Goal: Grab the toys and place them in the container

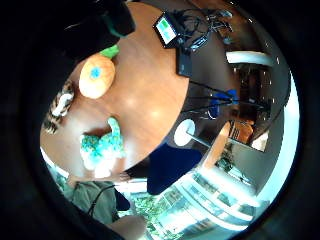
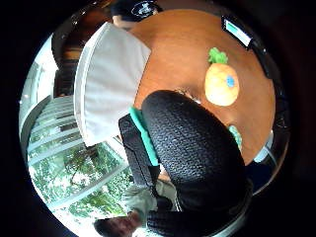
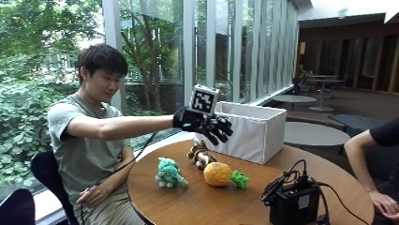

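Black electronic box [image 3: 293, 202]: nearest the outside camera, on the round wooden worktop [image 3: 205, 204], with cables rising from its top. In the little finger side palm view it shows a small lit screen; no writing on it can be read.
Orange pineapple toy [image 3: 217, 174]: round plush with a green leafy end, lying near the middle of the worktop. It carries a small blue patch, seen in both palm views.
Teal dinosaur toy [image 3: 167, 172]: plush, upright near the worktop's edge on the person's side, well apart from the pineapple.
Tiger toy [image 3: 199, 154]: striped brown and white plush, just behind the pineapple, between it and the container.
Right hand [image 3: 204, 124]: black glove, arm stretched out level from the shoulder, held in the air above the tiger toy and in front of the container. Fingers point down and spread; the grip is apart and holds nothing.
White fabric container [image 3: 254, 130]: open-topped box at the far side of the worktop, behind the toys. No toy shows inside it.
Left hand: bare, resting low at the person's lap.
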The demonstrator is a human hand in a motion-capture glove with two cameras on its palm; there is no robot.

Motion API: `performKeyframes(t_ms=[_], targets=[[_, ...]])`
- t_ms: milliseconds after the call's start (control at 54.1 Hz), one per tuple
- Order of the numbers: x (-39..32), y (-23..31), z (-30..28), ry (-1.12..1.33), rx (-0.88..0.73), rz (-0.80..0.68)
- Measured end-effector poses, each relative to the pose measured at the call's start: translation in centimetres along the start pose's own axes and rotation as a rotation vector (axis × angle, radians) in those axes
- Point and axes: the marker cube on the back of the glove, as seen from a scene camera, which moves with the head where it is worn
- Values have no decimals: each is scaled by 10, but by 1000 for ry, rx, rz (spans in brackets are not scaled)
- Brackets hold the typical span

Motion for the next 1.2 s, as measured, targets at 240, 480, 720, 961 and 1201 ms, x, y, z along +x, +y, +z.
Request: performKeyframes(t_ms=[240,480,720,961,1201], targets=[[-4,-53,92,-110,-157,190],[-22,-72,147,-145,-57,193],[2,-91,130,-231,80,175],[1,-69,78,-191,115,107],[20,-29,-60,-273,255,95]])
